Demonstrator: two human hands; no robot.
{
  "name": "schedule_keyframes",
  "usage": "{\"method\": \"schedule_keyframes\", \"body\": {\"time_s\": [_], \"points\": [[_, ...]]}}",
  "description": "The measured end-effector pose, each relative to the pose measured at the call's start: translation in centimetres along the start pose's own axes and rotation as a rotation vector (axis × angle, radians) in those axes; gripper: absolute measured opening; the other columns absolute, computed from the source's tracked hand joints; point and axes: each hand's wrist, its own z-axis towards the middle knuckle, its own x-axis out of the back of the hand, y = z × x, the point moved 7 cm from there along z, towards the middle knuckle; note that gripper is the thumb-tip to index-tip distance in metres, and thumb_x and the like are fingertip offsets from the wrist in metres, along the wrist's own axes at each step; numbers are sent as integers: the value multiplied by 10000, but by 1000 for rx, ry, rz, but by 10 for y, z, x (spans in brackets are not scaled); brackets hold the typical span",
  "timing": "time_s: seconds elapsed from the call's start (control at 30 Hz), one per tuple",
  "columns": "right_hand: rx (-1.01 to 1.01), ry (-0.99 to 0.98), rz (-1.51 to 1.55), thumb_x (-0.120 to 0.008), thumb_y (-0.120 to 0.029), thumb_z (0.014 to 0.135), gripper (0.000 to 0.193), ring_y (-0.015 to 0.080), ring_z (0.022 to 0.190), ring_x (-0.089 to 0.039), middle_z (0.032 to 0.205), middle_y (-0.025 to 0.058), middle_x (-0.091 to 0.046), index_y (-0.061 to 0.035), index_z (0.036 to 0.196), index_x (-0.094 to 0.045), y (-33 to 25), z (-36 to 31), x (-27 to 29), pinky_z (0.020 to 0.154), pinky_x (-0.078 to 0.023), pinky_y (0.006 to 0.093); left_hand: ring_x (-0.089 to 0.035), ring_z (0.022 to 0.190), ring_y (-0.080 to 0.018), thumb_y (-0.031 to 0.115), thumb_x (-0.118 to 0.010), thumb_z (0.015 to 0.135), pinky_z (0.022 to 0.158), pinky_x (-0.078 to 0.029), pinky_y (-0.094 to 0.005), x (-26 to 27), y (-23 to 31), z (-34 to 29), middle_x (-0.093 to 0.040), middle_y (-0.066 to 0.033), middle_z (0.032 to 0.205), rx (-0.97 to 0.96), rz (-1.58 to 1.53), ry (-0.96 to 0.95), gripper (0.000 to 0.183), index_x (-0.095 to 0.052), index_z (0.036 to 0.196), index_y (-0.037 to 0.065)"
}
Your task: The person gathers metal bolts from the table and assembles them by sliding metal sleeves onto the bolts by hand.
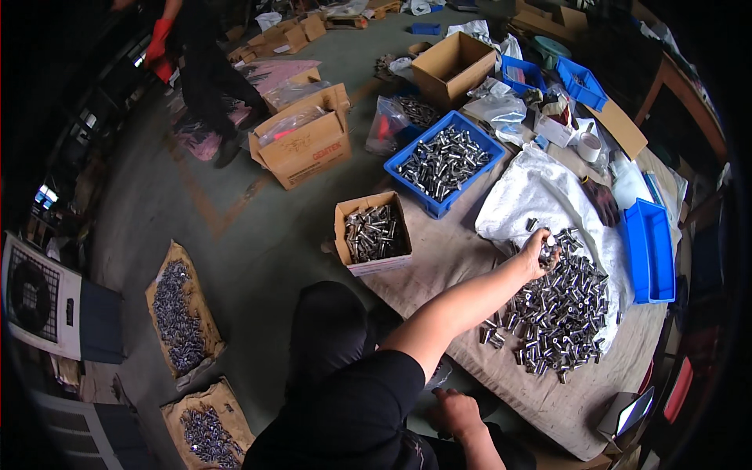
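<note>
My left hand (540, 254) reaches over the table, its fingers curled round a few short, shiny metal sleeves. Under and beside it spreads a heap of loose metal sleeves (560, 313), several with hollow ends showing, partly on a white woven sack (517, 192) and partly on the cloth-covered table (439, 266). My right hand (458, 413) is closed low by my lap, just off the table's near edge; whatever its fingers may hold is hidden.
A blue bin (493, 162) and a cardboard box (407, 235) of metal pieces stand at the table's left side. Another blue bin (650, 251) lies right. A phone-like screen (634, 409) stands near right. Floor sheets (211, 345) hold small parts. Far left, a person wears red gloves (159, 51).
</note>
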Motion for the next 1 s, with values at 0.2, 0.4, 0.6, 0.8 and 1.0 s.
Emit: {"method": "schedule_keyframes", "body": {"time_s": [0.2,0.4,0.6,0.8,1.0], "points": [[-52,-9,22,-600,-323,711,338,311,772,-601,848,151,-587,-103,963,-551,4,3,13,660,-491,389,-552,583,-249,495,-379,798,572,-507,-372,2,-12,-8,-544,-124,695,34,-155,-69,465,-513,748,52],[-66,0,29,-605,-335,714,345,317,802,-591,896,164,-579,-98,958,-551,3,5,15,687,-483,401,-549,700,-296,422,-397,853,708,-491,-477,21,-8,-11,-555,-120,720,50,-208,-15,405,-531,757,52],[-79,-2,14,-621,-341,709,371,316,819,-586,905,159,-580,-103,985,-552,7,0,13,700,-479,404,-512,550,-171,383,-502,825,501,-512,-331,28,-11,-25,-513,-31,603,2,-43,127,336,-520,683,79],[-104,-27,19,-632,-342,702,424,311,852,-579,919,159,-582,-113,1048,-546,14,1,7,729,-469,402,-534,599,-227,377,-460,847,580,-520,-372,28,-7,-41,-517,-57,637,-57,-113,90,340,-497,744,55],[-116,-46,-10,-633,-341,701,426,311,858,-577,919,158,-591,-97,1038,-544,11,6,3,733,-467,401,-591,580,-213,427,-378,877,527,-540,-348,19,5,-52,-595,-120,694,46,-204,-119,447,-503,779,9]]}}
